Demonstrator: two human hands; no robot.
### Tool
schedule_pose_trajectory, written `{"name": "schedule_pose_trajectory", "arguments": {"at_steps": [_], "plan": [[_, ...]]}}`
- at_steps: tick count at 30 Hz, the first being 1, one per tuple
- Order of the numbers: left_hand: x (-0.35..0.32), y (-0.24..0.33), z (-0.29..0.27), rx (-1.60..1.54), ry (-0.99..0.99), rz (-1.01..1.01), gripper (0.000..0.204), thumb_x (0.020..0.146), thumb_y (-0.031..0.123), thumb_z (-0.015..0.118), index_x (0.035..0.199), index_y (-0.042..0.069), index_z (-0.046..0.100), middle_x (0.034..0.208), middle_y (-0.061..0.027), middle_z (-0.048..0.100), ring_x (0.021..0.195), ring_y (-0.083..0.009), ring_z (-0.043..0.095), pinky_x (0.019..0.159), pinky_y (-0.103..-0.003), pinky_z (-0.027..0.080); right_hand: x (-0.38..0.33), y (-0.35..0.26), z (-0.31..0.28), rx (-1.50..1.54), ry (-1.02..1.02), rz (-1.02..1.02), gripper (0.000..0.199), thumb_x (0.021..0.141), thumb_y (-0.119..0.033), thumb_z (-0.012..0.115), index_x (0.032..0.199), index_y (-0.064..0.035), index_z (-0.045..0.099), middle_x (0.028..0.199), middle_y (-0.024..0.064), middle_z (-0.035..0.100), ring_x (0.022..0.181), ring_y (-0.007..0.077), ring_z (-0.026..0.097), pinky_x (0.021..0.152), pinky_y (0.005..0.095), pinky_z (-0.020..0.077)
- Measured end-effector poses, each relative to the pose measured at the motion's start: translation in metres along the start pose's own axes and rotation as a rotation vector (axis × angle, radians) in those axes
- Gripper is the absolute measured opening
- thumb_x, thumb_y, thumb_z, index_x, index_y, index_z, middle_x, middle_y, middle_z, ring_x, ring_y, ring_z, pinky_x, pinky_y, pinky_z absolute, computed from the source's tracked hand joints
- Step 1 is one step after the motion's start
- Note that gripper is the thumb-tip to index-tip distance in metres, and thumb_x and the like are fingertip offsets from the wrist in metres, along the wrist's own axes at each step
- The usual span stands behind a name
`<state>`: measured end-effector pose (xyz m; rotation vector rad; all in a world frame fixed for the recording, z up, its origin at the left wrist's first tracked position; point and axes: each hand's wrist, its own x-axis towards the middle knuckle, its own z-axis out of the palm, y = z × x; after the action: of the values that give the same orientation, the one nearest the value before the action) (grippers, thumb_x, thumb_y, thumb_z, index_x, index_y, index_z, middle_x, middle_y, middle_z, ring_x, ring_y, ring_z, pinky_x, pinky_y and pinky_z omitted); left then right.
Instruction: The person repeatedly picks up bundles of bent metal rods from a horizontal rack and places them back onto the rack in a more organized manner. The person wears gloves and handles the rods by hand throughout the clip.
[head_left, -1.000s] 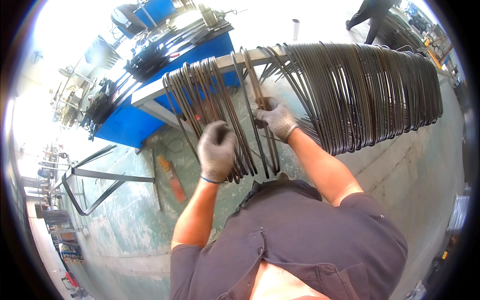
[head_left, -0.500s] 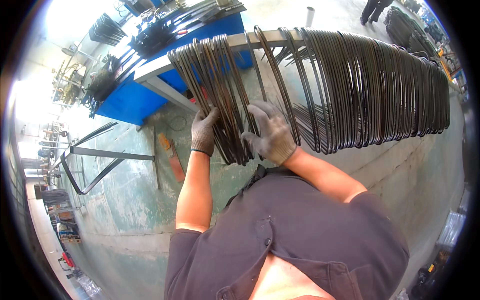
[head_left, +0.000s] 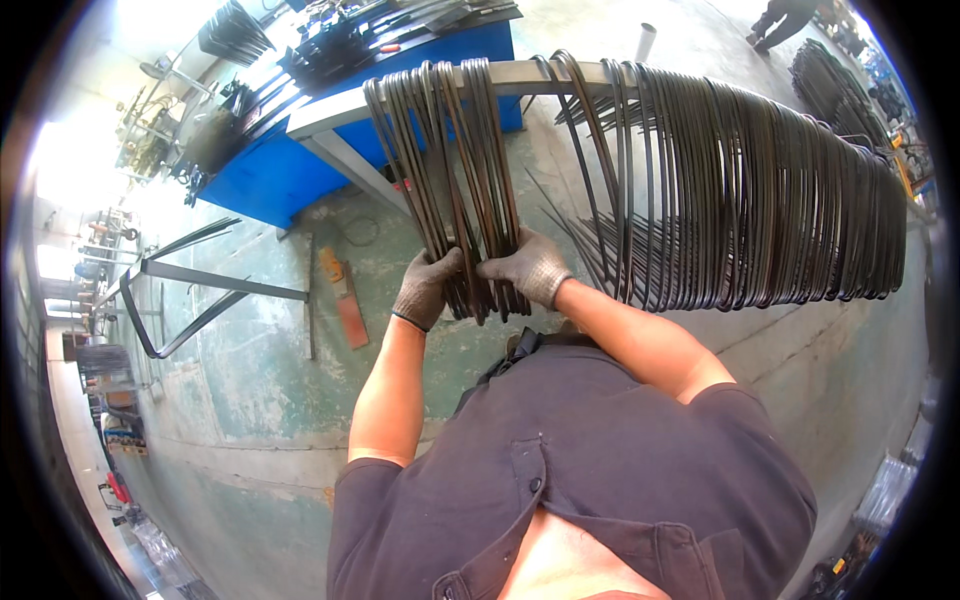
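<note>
A bunch of bent dark metal rods point(head_left: 465, 170) hangs over a grey metal beam point(head_left: 335, 112). Around the bunch's lower left side my gloved left hand point(head_left: 427, 287) is closed, its thumb over the front and its other fingers partly hidden. My gloved right hand point(head_left: 530, 268) grips the same bunch from the right, with the thumb across the front rods and the fingers behind them. Just right of that hand a few rods point(head_left: 592, 150) hang apart. Beyond them a long, dense row of similar bent rods point(head_left: 760, 190) fills the beam.
Behind the beam stands a blue workbench point(head_left: 270, 185) loaded with dark metal bars. A low grey metal stand point(head_left: 225, 283) with bent bars is on the left. An orange-brown flat piece point(head_left: 350, 320) lies on the floor. Another person's legs point(head_left: 780, 25) show at the far right.
My right hand has moved from beside the bunch to close on its right side. The bunch is squeezed together, further from the loose rods. The whole view has shifted slightly.
</note>
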<state>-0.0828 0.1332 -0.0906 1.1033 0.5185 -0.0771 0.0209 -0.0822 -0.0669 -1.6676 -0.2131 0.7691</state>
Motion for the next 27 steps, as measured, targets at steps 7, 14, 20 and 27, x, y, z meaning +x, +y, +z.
{"name": "schedule_pose_trajectory", "arguments": {"at_steps": [7,14,20,27], "plan": [[-0.016,-0.006,0.011,-0.056,-0.168,-0.012,0.052,0.104,0.019,0.085,0.148,0.000,0.065,0.134,-0.0100,0.078,0.121,-0.0265,0.075,0.107,-0.043,0.059,0.012,0.009,-0.017,0.162,-0.202,-0.003,0.041,0.089,-0.007,0.095,0.127,0.0006,0.081,0.122,0.0110,0.085,0.106,0.0196,0.080,0.097,0.0382,0.0638],[-0.024,0.012,0.001,0.179,0.096,0.044,0.041,0.101,0.005,0.082,0.139,-0.002,0.069,0.119,-0.0092,0.078,0.101,-0.0226,0.077,0.092,-0.039,0.064,-0.005,0.004,-0.049,0.095,-0.097,0.015,0.044,0.095,-0.014,0.095,0.132,-0.0023,0.076,0.109,0.0057,0.080,0.094,0.0156,0.076,0.084,0.0354,0.0637],[-0.028,0.018,-0.010,0.217,0.113,0.060,0.040,0.101,0.003,0.079,0.139,-0.003,0.070,0.119,-0.0086,0.079,0.103,-0.0221,0.077,0.094,-0.039,0.063,-0.018,0.010,-0.050,0.196,-0.149,0.095,0.038,0.096,-0.018,0.094,0.127,-0.0032,0.076,0.100,0.0067,0.080,0.091,0.0175,0.077,0.078,0.0348,0.0627],[-0.029,-0.018,0.014,0.169,-0.050,-0.010,0.042,0.101,0.006,0.081,0.140,-0.003,0.069,0.119,-0.0080,0.080,0.103,-0.0207,0.076,0.089,-0.037,0.060,-0.034,0.025,-0.032,0.195,-0.208,0.134,0.029,0.096,-0.021,0.093,0.116,-0.0067,0.077,0.085,0.0033,0.075,0.068,0.0127,0.068,0.056,0.0304,0.0495]]}}
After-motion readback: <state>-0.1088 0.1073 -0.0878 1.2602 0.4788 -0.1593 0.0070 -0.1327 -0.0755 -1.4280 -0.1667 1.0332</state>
